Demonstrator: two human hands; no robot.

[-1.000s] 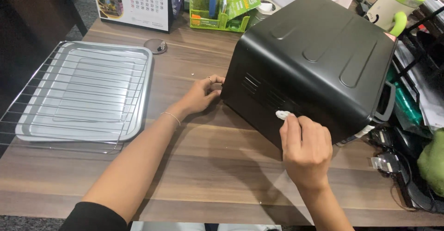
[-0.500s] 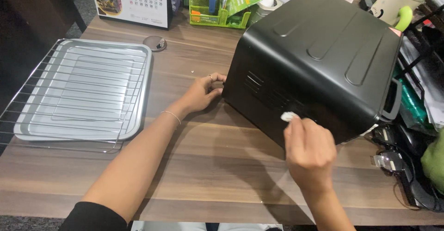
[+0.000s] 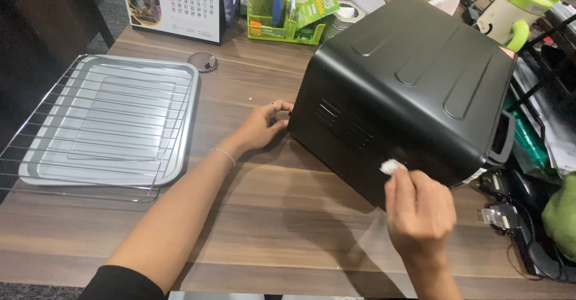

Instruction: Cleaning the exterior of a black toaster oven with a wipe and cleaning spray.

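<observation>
A black toaster oven [image 3: 414, 66] stands on the wooden desk [image 3: 264, 216], turned so its vented side faces me. My left hand [image 3: 264, 123] rests against the oven's near left corner, fingers curled on the edge. A small white wad of tissue [image 3: 389, 167] is pinched in the fingers of my right hand [image 3: 420, 210] and pressed against the lower part of the oven's side panel, right of the vents.
A metal baking tray [image 3: 114, 120] with a wire rack [image 3: 36, 132] over it lies at the left. A desk calendar [image 3: 177, 3] and a green organiser [image 3: 282, 12] stand at the back. Cables, glasses and a green-and-white kettle [image 3: 516, 6] crowd the right edge.
My right hand has slid the white tissue to the right along the oven's side panel. My left hand has stayed at the oven's corner.
</observation>
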